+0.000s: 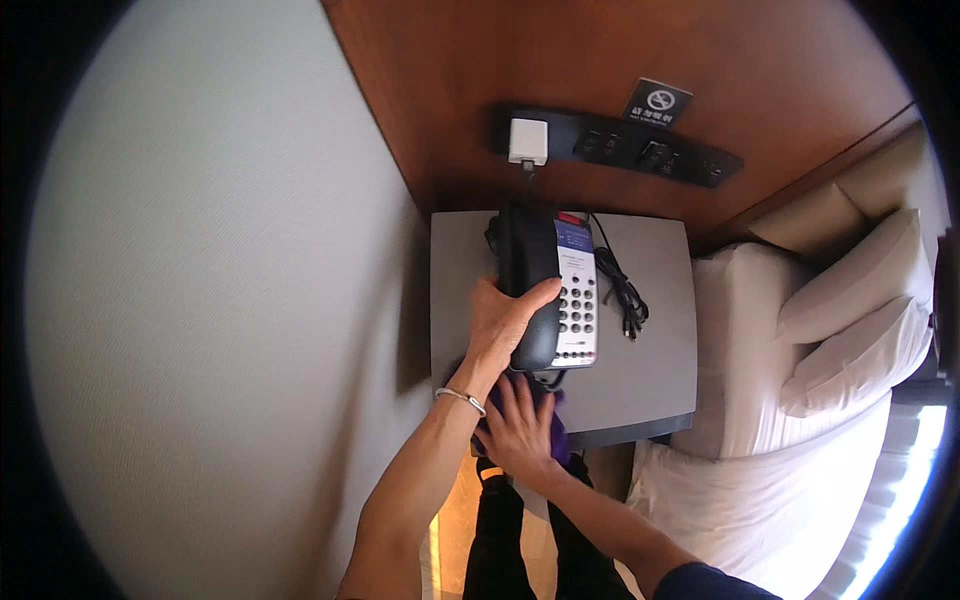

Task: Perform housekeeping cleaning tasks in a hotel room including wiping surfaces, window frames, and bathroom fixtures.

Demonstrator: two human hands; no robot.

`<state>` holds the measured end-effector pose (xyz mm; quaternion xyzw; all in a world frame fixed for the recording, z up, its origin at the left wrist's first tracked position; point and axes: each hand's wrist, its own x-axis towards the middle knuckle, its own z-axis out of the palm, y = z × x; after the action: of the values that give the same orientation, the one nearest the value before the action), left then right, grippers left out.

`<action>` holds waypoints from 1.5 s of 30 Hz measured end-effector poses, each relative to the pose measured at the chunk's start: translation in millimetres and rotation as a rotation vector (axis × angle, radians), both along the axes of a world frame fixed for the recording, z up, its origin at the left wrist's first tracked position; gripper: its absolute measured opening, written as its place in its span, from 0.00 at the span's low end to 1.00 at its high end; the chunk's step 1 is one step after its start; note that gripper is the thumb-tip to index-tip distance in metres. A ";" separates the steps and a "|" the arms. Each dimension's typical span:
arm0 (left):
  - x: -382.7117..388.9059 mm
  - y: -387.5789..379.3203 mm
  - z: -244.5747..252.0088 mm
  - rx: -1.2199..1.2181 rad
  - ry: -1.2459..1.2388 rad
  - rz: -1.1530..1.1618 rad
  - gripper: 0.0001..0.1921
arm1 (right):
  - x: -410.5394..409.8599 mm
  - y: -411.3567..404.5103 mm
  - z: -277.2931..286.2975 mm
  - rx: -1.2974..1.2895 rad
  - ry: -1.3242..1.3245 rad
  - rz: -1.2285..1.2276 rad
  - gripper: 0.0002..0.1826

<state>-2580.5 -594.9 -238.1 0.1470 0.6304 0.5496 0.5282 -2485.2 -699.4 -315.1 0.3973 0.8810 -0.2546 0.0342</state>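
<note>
My left hand (pixel 502 319) grips a black desk telephone (pixel 536 330) around its handset side, with the thumb lying over the handset beside the keypad. The phone is held above the grey top of a nightstand (pixel 637 382); whether its base touches the top I cannot tell. Below it, my right hand (pixel 521 427) presses flat, fingers spread, on a purple cloth (pixel 559 435) at the nightstand's front left. Most of the cloth is hidden under that hand. A loop of the phone cord (pixel 553 381) hangs by the phone's lower end.
A bundled black charging cable (pixel 622 289) lies right of the phone. On the wood panel, a black socket strip (pixel 630 146) holds a white charger (pixel 528 141), below a no-smoking sign (pixel 658 103). A pale wall (pixel 225 262) stands left; a bed with white pillows (pixel 855 322) is right.
</note>
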 end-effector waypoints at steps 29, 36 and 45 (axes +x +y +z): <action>95.9 102.2 -33.2 0.400 1.243 -0.711 0.27 | 227.7 126.5 15.0 0.079 0.032 -0.220 0.30; 116.9 191.0 -93.1 0.429 1.528 -0.610 0.16 | 185.0 209.6 -22.8 0.388 0.234 -0.049 0.30; 89.9 95.8 -62.8 0.524 1.368 -1.321 0.27 | 236.5 331.9 -37.9 0.030 0.223 -0.810 0.38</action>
<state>-2490.7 -499.1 -300.9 0.8680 0.4495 0.0629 0.2014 -2248.7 -367.5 -353.0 0.6821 0.6554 -0.2761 -0.1700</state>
